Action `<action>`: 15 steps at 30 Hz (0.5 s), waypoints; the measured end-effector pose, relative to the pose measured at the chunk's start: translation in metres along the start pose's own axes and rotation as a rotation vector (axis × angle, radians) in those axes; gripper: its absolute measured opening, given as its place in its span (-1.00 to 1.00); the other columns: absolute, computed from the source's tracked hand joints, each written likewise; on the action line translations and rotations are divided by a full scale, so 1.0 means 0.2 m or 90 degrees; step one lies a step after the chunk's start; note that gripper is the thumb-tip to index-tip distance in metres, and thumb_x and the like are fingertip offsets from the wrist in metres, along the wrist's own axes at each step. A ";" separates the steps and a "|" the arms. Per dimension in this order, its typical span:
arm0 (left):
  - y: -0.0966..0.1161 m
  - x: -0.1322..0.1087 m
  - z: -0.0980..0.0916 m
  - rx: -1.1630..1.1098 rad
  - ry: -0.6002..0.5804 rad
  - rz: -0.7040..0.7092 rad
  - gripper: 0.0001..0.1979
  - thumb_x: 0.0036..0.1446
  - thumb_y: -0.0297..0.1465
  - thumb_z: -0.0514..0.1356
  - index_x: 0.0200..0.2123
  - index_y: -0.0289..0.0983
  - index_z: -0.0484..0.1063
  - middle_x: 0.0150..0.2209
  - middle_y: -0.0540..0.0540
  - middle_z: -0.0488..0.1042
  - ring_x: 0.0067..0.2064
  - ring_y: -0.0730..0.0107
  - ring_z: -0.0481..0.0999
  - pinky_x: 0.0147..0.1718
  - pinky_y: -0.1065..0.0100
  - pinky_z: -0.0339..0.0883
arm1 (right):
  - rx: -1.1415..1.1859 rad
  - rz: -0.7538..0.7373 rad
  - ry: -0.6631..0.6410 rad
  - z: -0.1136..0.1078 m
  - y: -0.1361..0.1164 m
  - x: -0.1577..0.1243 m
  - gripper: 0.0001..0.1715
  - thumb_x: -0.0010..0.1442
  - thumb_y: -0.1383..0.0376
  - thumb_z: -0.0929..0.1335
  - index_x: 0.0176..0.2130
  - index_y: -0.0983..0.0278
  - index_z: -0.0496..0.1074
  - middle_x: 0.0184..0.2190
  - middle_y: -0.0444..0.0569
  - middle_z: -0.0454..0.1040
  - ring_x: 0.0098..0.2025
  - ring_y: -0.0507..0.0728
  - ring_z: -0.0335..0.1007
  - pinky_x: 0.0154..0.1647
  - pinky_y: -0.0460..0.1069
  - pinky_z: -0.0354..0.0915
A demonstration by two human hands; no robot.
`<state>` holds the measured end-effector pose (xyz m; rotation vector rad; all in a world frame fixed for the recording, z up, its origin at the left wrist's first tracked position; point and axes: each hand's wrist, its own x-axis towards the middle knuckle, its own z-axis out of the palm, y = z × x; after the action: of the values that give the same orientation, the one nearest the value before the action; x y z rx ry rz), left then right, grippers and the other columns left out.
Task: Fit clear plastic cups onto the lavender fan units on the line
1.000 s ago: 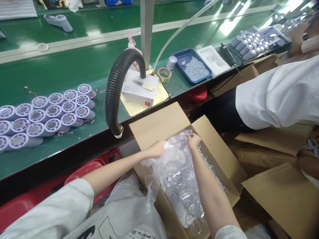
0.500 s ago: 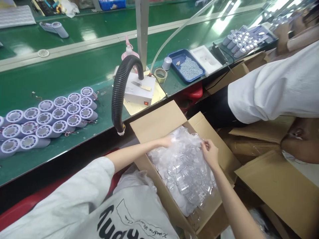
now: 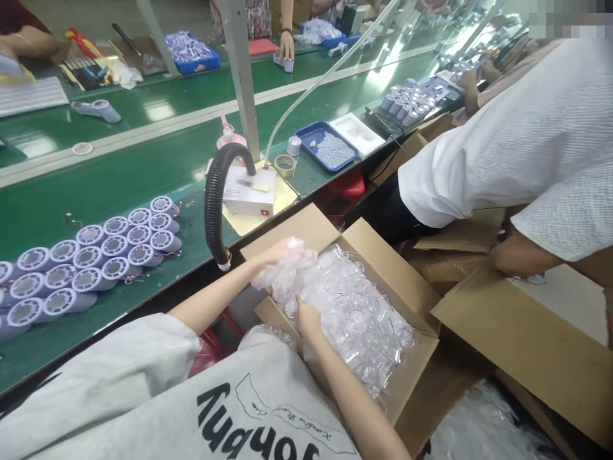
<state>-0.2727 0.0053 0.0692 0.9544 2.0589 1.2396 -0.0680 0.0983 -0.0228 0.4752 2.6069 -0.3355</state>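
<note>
In front of me stands an open cardboard box (image 3: 416, 390) full of small transparent plastic parts (image 3: 368, 319). A crumpled plastic bag (image 3: 287, 268) is bunched at the box's left side, its folds partly covering my left hand (image 3: 278, 250), which is closed on it. Just below, my right hand (image 3: 309, 318) is also closed, thumb and fingers pinching the bag near the left wall of the box. The parts on the right side of the box lie uncovered.
Purple-white cylinders (image 3: 89, 257) stand in rows on the green bench. A black flexible hose (image 3: 215, 198) curves from a white machine (image 3: 249, 191). Beyond are a blue tray of pellets (image 3: 330, 150) and a tape roll (image 3: 285, 166). A co-worker's white sleeve (image 3: 479, 160) and more cartons (image 3: 527, 345) are at right.
My right hand has moved left across the box, and the plastic bag has been pulled to the left, exposing the parts. My left hand has shifted left. The view has tilted up.
</note>
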 end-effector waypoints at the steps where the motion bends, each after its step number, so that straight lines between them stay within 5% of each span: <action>1: -0.01 -0.04 0.03 0.036 -0.033 -0.018 -0.77 0.21 -0.29 0.20 -0.22 -0.38 0.45 -0.22 -0.09 0.50 -0.17 0.31 0.51 -0.14 0.19 0.44 | 0.005 -0.001 0.001 0.00 0.00 0.02 -0.70 0.31 0.24 0.32 -0.01 0.34 0.39 -0.17 0.00 0.48 -0.17 0.11 0.46 -0.10 0.11 0.41; 9: -0.10 -0.19 0.49 0.220 -0.174 -0.124 -0.74 0.22 -0.29 0.19 -0.11 -0.34 0.43 -0.11 -0.14 0.47 -0.07 0.24 0.48 -0.05 0.10 0.40 | 0.098 0.000 0.097 -0.03 0.13 0.00 -0.76 0.32 0.21 0.30 -0.19 0.35 0.44 -0.21 -0.02 0.48 -0.19 0.09 0.44 -0.10 0.08 0.39; 15: -0.08 -0.10 0.60 0.203 -0.212 -0.109 -0.66 0.22 -0.27 0.19 0.00 -0.32 0.38 0.00 -0.19 0.43 0.00 0.20 0.45 -0.02 0.05 0.38 | 0.226 0.029 0.245 -0.10 0.39 -0.22 -0.73 0.34 0.20 0.28 -0.20 0.34 0.46 -0.32 -0.07 0.48 -0.25 0.07 0.43 -0.13 0.06 0.37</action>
<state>-0.1755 0.0448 0.0050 1.0201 2.0482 0.6246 -0.0092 0.1630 0.0052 0.7838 2.9081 -0.7649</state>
